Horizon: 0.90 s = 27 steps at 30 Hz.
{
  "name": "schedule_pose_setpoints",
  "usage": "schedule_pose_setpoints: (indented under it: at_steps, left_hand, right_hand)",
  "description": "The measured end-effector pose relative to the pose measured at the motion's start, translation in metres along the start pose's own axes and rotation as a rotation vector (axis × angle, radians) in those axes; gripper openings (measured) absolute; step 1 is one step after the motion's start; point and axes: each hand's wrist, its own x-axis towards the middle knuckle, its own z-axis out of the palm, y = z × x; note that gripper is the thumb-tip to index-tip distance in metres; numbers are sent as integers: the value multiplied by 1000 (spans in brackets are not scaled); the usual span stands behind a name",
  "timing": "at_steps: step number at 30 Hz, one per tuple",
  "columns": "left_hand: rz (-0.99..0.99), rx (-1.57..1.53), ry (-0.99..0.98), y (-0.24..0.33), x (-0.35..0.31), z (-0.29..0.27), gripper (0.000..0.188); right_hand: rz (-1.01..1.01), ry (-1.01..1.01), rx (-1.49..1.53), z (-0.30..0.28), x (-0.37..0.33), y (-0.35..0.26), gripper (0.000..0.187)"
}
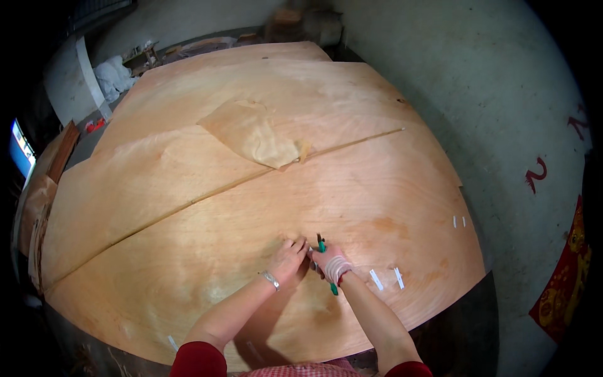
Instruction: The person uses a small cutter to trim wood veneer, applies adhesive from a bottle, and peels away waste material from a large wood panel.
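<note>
A large sheet of pale wood veneer (188, 264) lies beneath both hands. My left hand (290, 257), with a silver bracelet at its wrist, rests on the sheet with its fingers stretched forward. Close to its right, my right hand (331, 262) is closed around a slim green-handled tool (323, 246) with a dark tip. White wrapping covers part of that hand and wrist. A small whitish bit shows between the hands, too small to name. Two short white tape strips (376, 279) lie right of my right forearm.
A long thin wooden stick (220, 189) crosses the sheet diagonally. A loose veneer piece (248, 132) lies against it, beyond my hands. More white strips (460, 221) sit near the right edge. A grey wall (452, 69) stands at right, a lit screen (22, 151) at far left.
</note>
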Motion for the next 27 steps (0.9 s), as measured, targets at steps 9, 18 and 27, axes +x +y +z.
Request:
schedule_pose_setpoints:
  at_steps: [9,18,27]
  left_hand:
    - [-38,-85,10,4,-5,-8,27]
    - [-37,1,21,2,-5,2,33]
    - [-82,-152,83,8,-5,-2,32]
  right_hand:
    - [-273,161,-979,-4,3,6,25]
    - [-411,234,-1148,-15,4,-10,20]
    - [-250,382,-716,-73,9,8,28]
